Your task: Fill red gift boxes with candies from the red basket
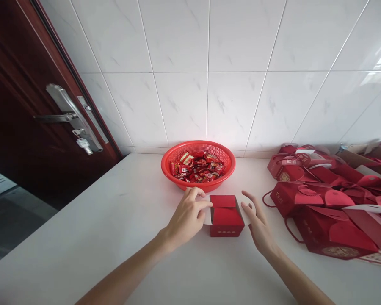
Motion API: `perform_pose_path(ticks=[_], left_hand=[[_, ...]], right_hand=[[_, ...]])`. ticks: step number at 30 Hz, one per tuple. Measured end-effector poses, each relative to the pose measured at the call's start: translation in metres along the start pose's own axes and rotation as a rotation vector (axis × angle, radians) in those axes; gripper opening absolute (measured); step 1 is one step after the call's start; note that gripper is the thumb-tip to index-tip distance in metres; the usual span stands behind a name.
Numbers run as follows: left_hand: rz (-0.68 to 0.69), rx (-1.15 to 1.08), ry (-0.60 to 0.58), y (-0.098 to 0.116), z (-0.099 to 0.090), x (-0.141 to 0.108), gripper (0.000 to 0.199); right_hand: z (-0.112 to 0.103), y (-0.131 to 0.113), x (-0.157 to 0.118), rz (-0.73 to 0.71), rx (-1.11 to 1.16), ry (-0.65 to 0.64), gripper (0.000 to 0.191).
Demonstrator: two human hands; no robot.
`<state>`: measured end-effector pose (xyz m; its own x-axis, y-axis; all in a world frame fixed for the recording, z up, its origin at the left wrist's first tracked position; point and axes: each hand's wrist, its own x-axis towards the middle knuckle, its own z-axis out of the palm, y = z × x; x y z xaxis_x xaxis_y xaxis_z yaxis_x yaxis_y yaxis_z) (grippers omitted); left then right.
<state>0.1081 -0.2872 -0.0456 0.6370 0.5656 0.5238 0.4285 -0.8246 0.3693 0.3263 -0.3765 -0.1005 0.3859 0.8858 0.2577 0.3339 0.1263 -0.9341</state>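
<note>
"How do we have our arms?"

"Both are bare and reach in from the bottom edge. Our left forearm [131,267] slants up to the right, our right forearm [296,271] up to the left, so our hands sit opposite each other, apart."

"And our left hand [189,212]?"

"We have its back turned upward, wrist slightly raised in line with the forearm, fingers bent, one pointing across toward our right hand [258,220]."

"What about that right one?"

"We have its index finger stretched up and inward, the thumb below, a gap between their tips."

"Are we gripping?"

"We can't tell with either."
</note>
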Motion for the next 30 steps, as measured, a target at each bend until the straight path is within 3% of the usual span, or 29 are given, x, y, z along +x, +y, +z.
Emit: perform_pose_path(ticks=[3,7,12,16,19,22,27,30], left_hand=[[0.025,-0.045,-0.048,0.001,0.001,0.003,0.042],[0.026,-0.097,-0.107,0.001,0.003,0.006,0.034],[-0.026,-0.136,-0.083,0.004,0.001,0.007,0.013],[-0.059,-0.142,-0.143,0.006,-0.002,0.012,0.036],[-0.109,-0.138,-0.208,0.007,-0.004,0.019,0.037],[-0.168,-0.155,-0.171,0.007,-0.004,0.025,0.026],[-0.270,-0.208,-0.122,0.005,0.000,0.028,0.048],[-0.300,-0.167,-0.053,0.001,0.004,0.025,0.034]], right_hand=[[0.003,-0.004,0.000,0.106,0.024,0.078,0.053],[0.006,-0.007,0.001,-0.021,0.017,0.103,0.047],[0.003,-0.008,0.000,-0.228,-0.126,0.165,0.034],[0.000,-0.012,-0.001,-0.341,-0.264,0.133,0.028],[-0.002,-0.014,-0.001,-0.427,-0.343,0.108,0.023],[-0.004,-0.014,-0.001,-0.445,-0.398,0.091,0.021],[-0.006,-0.017,-0.005,-0.474,-0.458,0.012,0.022],[-0.009,-0.022,-0.008,-0.424,-0.429,-0.088,0.028]])
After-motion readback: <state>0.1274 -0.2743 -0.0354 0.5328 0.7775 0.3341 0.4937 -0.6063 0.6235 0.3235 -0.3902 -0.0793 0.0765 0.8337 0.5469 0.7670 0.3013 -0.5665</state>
